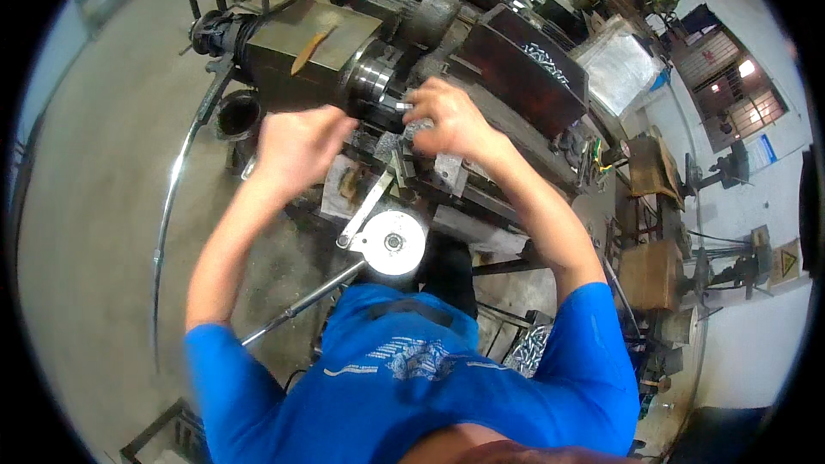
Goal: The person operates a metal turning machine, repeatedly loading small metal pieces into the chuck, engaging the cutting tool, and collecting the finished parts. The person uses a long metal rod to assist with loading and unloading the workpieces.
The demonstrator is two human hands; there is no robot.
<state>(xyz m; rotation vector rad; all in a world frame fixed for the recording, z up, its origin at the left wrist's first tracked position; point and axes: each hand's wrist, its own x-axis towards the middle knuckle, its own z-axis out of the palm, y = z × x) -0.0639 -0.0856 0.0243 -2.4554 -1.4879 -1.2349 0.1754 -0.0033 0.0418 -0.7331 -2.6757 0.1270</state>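
My right hand (449,120) is closed, its fingertips pinching a small shiny metal piece (403,107) in front of the machine's spindle. Bright and ringed, the round metal chuck (371,82) sits just to the left of that piece. My left hand (305,148) is curled closed below the headstock (301,39), slightly smeared by motion; anything within its fingers is hidden. Between my forearms, a flat metal lever (368,210) runs up from a pale round disc (393,243) close to my body.
A dark metal bin (516,77) with many small shiny parts stands behind my right hand. A wooden-handled tool (313,50) lies on the headstock. One long metal bar (176,172) curves down at the left. More metal parts (528,350) lie beside my right elbow.
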